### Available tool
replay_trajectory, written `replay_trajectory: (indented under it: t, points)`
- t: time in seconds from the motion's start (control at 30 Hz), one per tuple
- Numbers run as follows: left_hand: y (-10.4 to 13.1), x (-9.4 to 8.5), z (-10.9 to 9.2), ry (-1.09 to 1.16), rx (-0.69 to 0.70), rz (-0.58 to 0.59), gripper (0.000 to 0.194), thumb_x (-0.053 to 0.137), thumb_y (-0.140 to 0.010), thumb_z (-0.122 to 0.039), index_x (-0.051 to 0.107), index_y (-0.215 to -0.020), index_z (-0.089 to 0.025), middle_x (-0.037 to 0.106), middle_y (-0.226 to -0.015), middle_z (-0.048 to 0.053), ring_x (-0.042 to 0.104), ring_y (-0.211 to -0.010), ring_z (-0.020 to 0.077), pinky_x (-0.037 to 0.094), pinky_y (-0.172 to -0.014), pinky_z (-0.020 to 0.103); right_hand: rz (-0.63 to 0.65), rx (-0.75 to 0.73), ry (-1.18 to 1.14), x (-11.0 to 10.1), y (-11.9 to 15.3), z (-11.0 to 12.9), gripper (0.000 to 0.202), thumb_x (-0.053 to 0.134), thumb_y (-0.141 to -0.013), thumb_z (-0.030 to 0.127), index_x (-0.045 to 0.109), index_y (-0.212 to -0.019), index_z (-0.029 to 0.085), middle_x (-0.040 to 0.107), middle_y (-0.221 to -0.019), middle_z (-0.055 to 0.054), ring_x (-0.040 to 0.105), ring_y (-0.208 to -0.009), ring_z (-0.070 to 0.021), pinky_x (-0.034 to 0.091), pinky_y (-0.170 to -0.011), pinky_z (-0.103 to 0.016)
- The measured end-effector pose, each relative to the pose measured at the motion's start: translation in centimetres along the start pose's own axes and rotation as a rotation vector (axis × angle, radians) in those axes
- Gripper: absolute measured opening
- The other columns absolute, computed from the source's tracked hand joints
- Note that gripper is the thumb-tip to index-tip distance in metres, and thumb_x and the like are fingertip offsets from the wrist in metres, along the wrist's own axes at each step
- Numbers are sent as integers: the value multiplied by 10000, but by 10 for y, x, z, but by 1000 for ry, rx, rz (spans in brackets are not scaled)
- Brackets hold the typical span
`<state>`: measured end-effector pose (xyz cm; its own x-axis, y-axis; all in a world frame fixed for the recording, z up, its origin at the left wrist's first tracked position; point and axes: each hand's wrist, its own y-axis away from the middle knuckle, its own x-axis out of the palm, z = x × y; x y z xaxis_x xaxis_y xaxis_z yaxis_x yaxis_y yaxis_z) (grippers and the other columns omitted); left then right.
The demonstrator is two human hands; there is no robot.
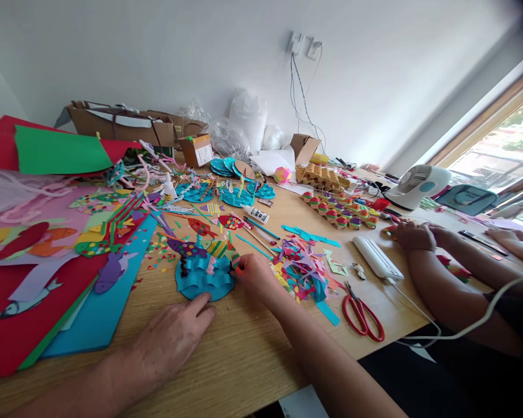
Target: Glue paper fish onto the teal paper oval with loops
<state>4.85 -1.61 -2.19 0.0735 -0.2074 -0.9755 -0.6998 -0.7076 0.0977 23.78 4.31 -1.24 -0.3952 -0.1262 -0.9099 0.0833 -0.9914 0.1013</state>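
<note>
A round blue paper disc point(206, 288) lies in front of me, with wavy blue strips standing on it. A purple spotted paper fish point(187, 248) and a yellow-and-green striped paper fish point(217, 249) rise from its back part, beside small curled pieces. My left hand point(174, 334) rests on the table, fingers stretched out, the fingertips touching the disc's front edge. At the disc's right edge, my right hand point(256, 277) has its fingers pinched together at a small dark bit, which they mostly hide.
Paper scraps point(303, 267) and red-handled scissors point(362, 316) lie to the right, near a white power bank point(377, 257). Coloured sheets point(47, 313) cover the left. A glue bottle point(256, 213) and finished blue discs point(236, 195) sit behind. A co-worker's hands point(416, 237) work at right.
</note>
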Motion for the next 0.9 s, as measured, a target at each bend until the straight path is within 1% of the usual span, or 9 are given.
replay_trajectory:
  t: [0.17, 0.3, 0.4, 0.47, 0.57, 0.77, 0.9]
  points:
    - [0, 0, 0, -26, 0, 2, 441, 318, -756, -16, 573, -1058, -211, 564, -1177, 86, 643, -810, 217, 526, -698, 340, -5, 5, 0, 2, -1, 0, 177, 561, -748, 277, 717, -757, 195, 696, -776, -37, 552, -676, -142, 308, -548, -225]
    - [-1, 2, 1, 13, 0, -22, 437, 338, -744, -23, 581, -1050, -218, 571, -1169, 78, 641, -806, 210, 521, -704, 327, 8, 15, 3, 2, -2, -1, 150, 570, -735, 269, 705, -722, 206, 670, -699, -15, 525, -633, -127, 287, -528, -220]
    - [-1, 3, 2, 20, 14, -22, 434, 335, -743, -26, 581, -1051, -208, 566, -1174, 89, 639, -810, 221, 521, -704, 343, -6, 19, 15, 2, -3, -4, 115, 596, -704, 252, 691, -682, 191, 646, -666, -16, 508, -618, -124, 278, -518, -219]
    - [-1, 4, 2, 13, 18, -21, 431, 329, -743, -23, 586, -1039, -203, 570, -1165, 96, 640, -803, 228, 521, -696, 350, -21, 5, 23, 3, -4, -6, 123, 598, -700, 258, 683, -653, 183, 631, -647, -18, 496, -602, -122, 273, -511, -221]
    - [-1, 4, 2, 29, 9, -34, 425, 333, -738, -21, 599, -1010, -211, 589, -1126, 84, 638, -803, 219, 518, -697, 328, -21, 7, 11, 3, -3, -7, 132, 597, -700, 264, 673, -628, 184, 603, -609, -5, 472, -572, -113, 266, -500, -220]
    - [0, 7, 3, 49, -7, -86, 408, 341, -763, -48, 596, -1021, -234, 605, -1099, 46, 628, -820, 178, 508, -724, 272, -15, 53, -61, -2, -1, -5, 81, 619, -673, 247, 675, -656, 190, 581, -593, 20, 446, -570, -105, 252, -492, -211]
    - [-1, 7, 3, 24, -11, -51, 401, 330, -789, -49, 593, -1028, -235, 587, -1145, 56, 629, -865, 212, 513, -730, 321, -4, 58, -82, -6, -1, -4, 82, 621, -674, 233, 692, -688, 195, 586, -609, 22, 448, -594, -107, 255, -507, -208]
